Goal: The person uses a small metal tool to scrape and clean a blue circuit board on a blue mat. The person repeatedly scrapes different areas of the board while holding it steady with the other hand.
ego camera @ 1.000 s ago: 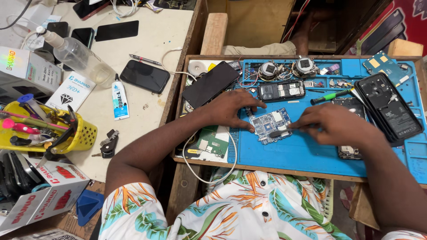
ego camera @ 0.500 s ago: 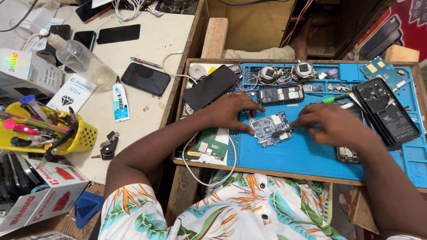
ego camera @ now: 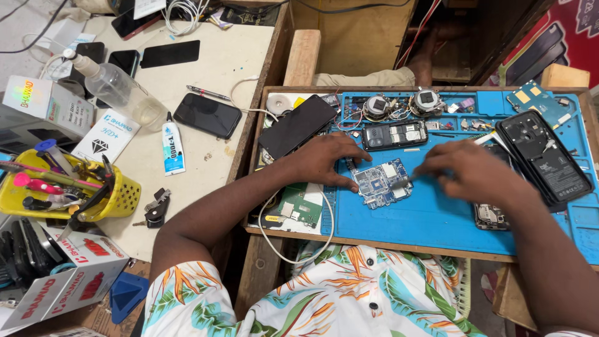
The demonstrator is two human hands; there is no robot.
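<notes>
Two bare hands work over one small blue circuit board that lies flat on the blue silicone repair mat, near its left edge. The left hand is spread wide, with its fingertips pressed on the left edge of the board to keep it steady. The right hand is closed on a thin tool with a white and green handle; the tip comes down at the right edge of the board, but it is blurred and I cannot tell what kind of tip it is.

I judge that the step in hand is fine work on one part of the board, perhaps lifting or cleaning it. The next move would call for a steady board and light pressure, because the parts are small and close together.

As for containers: the yellow plastic basket with holes stands on the pale worktop to the left and holds pens, tweezers and other hand tools. The compartments along the top of the mat hold small screws and parts. A clear plastic bottle lies on its side with a little clear liquid inside. A white cardboard box near it is closed.
</notes>
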